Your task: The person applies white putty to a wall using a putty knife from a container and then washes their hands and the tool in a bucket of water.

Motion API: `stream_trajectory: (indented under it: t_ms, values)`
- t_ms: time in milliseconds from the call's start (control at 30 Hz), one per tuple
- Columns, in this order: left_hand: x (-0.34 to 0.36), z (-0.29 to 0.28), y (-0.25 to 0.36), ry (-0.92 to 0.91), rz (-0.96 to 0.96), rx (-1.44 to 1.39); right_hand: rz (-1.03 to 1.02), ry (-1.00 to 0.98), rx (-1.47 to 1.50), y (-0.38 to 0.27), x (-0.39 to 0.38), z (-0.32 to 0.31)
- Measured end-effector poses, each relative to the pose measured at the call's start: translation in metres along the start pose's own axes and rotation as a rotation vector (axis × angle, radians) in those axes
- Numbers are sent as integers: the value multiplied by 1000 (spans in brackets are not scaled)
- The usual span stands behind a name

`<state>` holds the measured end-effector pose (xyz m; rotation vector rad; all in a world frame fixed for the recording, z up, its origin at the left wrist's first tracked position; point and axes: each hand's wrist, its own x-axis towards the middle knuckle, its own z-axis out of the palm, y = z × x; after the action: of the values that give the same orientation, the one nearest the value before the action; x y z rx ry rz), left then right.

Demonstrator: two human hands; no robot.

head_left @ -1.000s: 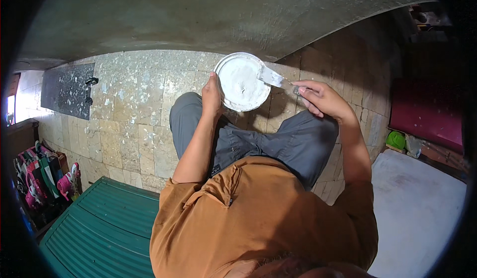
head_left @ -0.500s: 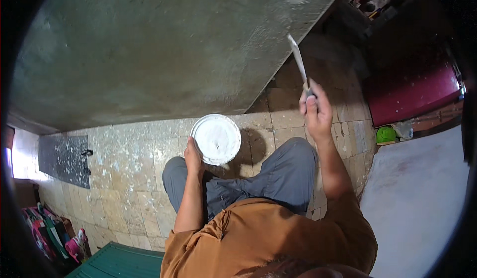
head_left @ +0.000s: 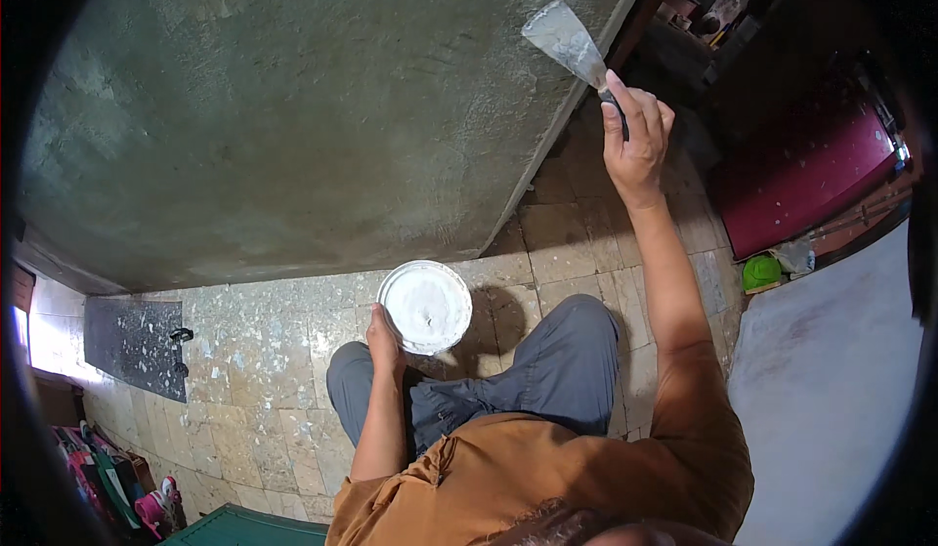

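Observation:
My right hand (head_left: 640, 141) is closed around the dark handle of a putty knife (head_left: 567, 42). Its broad blade, smeared with whitish paste, lies over the upper right part of the grey-green wall (head_left: 322, 126), near the wall's edge; whether it touches the surface I cannot tell. Lower down, my left hand (head_left: 384, 339) grips the left side of a round white tub (head_left: 426, 308) above my bent knees. White paste fills the tub, with a small dent in its surface. The fingers under the tub are hidden.
The tiled floor (head_left: 254, 360) is spotted with white splashes. A dark speckled board (head_left: 137, 346) lies at the left. To the right are a dark red panel (head_left: 801, 180), a green object (head_left: 761, 273) and a large pale surface (head_left: 831, 370). A green box (head_left: 244, 528) stands near me.
My right hand has moved up and slightly right with the putty knife. The blade has turned from edge-on to showing its broad face. My left hand still holds the tub.

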<state>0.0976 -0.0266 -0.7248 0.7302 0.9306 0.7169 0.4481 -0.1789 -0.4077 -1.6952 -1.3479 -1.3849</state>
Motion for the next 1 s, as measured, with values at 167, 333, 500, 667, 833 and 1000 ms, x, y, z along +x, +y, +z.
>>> stream_trajectory:
  t_ms: [167, 333, 500, 667, 833, 1000]
  values:
    - [3, -3, -4, -23, 6, 19, 66, -28, -28, 13, 13, 1]
    - [3, -4, -2, -29, -42, 26, 72, 91, -123, 20, 23, -16]
    - [3, 0, -5, -14, -36, -14, -20, 33, -37, 11, 21, -16]
    - [12, -8, -14, -23, -21, -1, 59, 7, -30, 12, 20, -10]
    - [13, -10, -14, -16, -33, -18, 122, 44, 78, 19, 10, -16]
    - [6, -2, -6, -5, -52, 21, 70, 30, 89, 7, 22, -8]
